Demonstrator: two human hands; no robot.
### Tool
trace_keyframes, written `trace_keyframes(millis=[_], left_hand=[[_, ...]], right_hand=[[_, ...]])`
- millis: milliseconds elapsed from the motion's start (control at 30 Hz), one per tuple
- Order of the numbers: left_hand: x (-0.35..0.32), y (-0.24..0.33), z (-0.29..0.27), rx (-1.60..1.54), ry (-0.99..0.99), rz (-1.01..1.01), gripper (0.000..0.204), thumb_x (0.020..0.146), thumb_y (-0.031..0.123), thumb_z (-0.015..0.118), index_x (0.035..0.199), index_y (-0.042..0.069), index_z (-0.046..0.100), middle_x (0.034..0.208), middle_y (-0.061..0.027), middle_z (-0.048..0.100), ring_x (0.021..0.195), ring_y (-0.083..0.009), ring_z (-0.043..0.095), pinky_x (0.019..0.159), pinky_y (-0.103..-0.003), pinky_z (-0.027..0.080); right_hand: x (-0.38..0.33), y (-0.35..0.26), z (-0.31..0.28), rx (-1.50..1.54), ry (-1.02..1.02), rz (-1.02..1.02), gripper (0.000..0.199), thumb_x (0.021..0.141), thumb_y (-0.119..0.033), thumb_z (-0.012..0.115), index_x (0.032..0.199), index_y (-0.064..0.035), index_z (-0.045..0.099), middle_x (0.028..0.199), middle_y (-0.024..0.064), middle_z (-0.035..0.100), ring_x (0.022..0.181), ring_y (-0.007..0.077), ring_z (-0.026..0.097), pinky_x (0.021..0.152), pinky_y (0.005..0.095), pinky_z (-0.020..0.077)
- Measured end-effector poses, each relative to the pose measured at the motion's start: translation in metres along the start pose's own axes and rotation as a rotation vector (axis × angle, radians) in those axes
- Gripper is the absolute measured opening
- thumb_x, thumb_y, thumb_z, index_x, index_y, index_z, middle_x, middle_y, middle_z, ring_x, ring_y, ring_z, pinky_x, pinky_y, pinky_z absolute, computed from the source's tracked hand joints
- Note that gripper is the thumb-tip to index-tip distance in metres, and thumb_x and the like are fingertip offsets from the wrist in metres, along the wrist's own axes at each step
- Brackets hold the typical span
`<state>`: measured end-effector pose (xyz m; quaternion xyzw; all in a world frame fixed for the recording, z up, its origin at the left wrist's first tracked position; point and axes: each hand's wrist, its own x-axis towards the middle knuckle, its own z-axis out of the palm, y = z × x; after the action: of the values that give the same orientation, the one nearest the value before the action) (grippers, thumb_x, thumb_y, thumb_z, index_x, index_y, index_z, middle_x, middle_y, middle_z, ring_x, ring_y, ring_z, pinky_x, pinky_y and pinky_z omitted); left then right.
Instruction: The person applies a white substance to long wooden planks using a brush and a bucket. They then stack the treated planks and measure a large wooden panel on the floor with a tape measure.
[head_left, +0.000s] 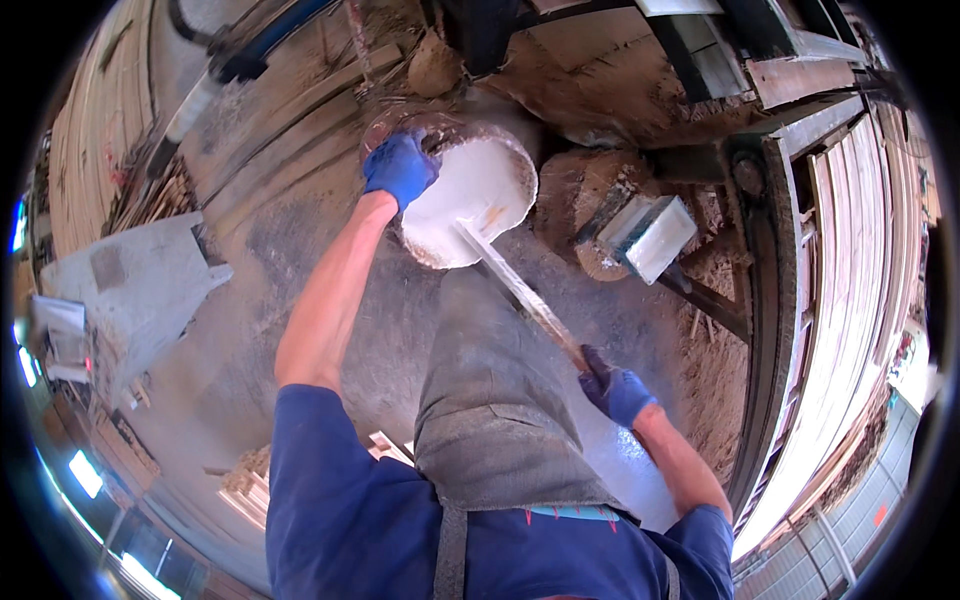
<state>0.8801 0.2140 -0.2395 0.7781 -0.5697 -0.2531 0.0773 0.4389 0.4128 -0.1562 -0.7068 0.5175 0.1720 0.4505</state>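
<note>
In front of me stands a round bucket (520, 165) with a crusted rim, holding a white, creamy liquid (460, 195). My left hand (402, 167), in a blue glove, is closed on the bucket's far left rim. A long wooden stick (530, 300), smeared white, slants from the liquid down toward my right side. Around its lower end my gloved right hand (615, 390) is wrapped. The stick's other tip is sunk in the liquid and hidden.
Right of the bucket, a metal rectangular tin (655, 235) lies tilted on a round wooden block (590, 195). A dark metal frame (765, 330) and stacked boards (850, 250) line the right side. A grey sheet (140, 285) lies on the floor at left.
</note>
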Motion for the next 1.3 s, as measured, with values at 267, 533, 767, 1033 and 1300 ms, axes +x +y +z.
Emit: trace_keyframes(millis=[267, 533, 767, 1033, 1300], left_hand=[[-0.040, -0.012, 0.021, 0.056, 0.061, 0.037, 0.051, 0.080, 0.038, 0.069, 0.124, 0.012, 0.066, 0.112, -0.0214, 0.068, 0.105, -0.0372, 0.066, 0.092, -0.044, 0.052], [-0.050, -0.060, 0.008, 0.105, -0.103, 0.040, 0.050, 0.080, 0.038, 0.068, 0.122, 0.011, 0.066, 0.112, -0.0212, 0.068, 0.104, -0.0382, 0.066, 0.091, -0.046, 0.053], [-0.040, -0.065, -0.031, -0.003, -0.115, 0.112, 0.043, 0.080, 0.029, 0.063, 0.115, 0.004, 0.067, 0.112, -0.0244, 0.067, 0.105, -0.0388, 0.064, 0.092, -0.045, 0.051], [-0.046, -0.042, -0.011, -0.043, 0.016, 0.170, 0.040, 0.079, 0.030, 0.063, 0.110, 0.005, 0.067, 0.106, -0.0232, 0.069, 0.100, -0.0396, 0.066, 0.087, -0.047, 0.052], [-0.063, -0.013, 0.008, -0.097, -0.011, 0.108, 0.044, 0.077, 0.033, 0.067, 0.113, 0.007, 0.068, 0.101, -0.0238, 0.069, 0.096, -0.0404, 0.067, 0.084, -0.048, 0.053]], right_hand=[[-0.032, -0.055, 0.033, 1.068, -0.476, 0.252, 0.062, 0.101, -0.042, 0.050, 0.151, -0.0085, 0.036, 0.084, 0.0100, 0.067, 0.057, 0.0139, 0.058, 0.050, 0.0305, 0.0501], [0.051, -0.100, 0.035, 1.291, -0.483, 0.380, 0.047, 0.101, -0.041, 0.051, 0.136, -0.0098, 0.051, 0.086, 0.0102, 0.068, 0.053, 0.0152, 0.056, 0.046, 0.0286, 0.0478], [0.068, -0.083, -0.015, -0.367, 0.044, 0.032, 0.054, 0.096, -0.033, 0.050, 0.141, -0.0043, 0.044, 0.095, 0.0261, 0.068, 0.077, 0.0423, 0.067, 0.069, 0.0517, 0.0532], [0.042, -0.102, 0.053, -0.005, -0.200, 0.153, 0.060, 0.097, -0.035, 0.050, 0.146, -0.0031, 0.037, 0.093, 0.0279, 0.067, 0.076, 0.0403, 0.068, 0.069, 0.0491, 0.0540], [0.032, -0.124, 0.051, 1.140, -0.540, 0.322, 0.052, 0.100, -0.046, 0.050, 0.139, -0.0112, 0.046, 0.082, 0.0058, 0.062, 0.058, 0.0121, 0.057, 0.049, 0.0280, 0.0480]])
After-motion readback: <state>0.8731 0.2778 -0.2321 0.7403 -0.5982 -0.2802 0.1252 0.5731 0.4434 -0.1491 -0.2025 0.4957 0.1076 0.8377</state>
